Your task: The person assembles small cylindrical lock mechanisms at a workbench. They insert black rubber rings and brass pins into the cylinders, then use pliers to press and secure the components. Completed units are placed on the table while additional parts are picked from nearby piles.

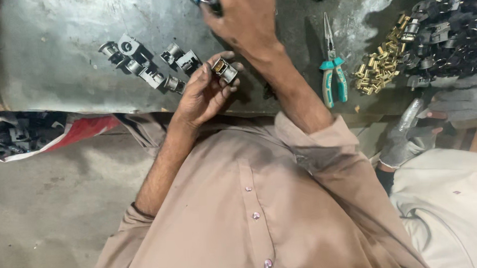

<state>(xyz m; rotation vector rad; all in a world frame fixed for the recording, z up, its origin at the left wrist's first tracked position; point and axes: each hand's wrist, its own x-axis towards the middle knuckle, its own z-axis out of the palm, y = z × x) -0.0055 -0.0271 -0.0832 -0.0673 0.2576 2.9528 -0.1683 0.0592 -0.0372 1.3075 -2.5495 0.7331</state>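
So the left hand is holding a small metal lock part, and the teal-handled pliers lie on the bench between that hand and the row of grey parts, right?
Not quite. In the head view the left hand does hold the small metal lock part, but the teal-handled pliers lie on the far side, between the right arm and the pile of brass pieces, not by the grey parts.

The scene is dim overall, with a soft light falling from the far side onto the grey metal worktop [57, 40], which shows a pale, hazy sheen at far left and another bright patch at far right. The small metal parts [144, 66] throw short dark shadows. The far-right pile of dark pieces [448, 28] sinks into murk. The near floor stays dull and flat. Edges look slightly soft, with faint blur on the right hand [244, 16]
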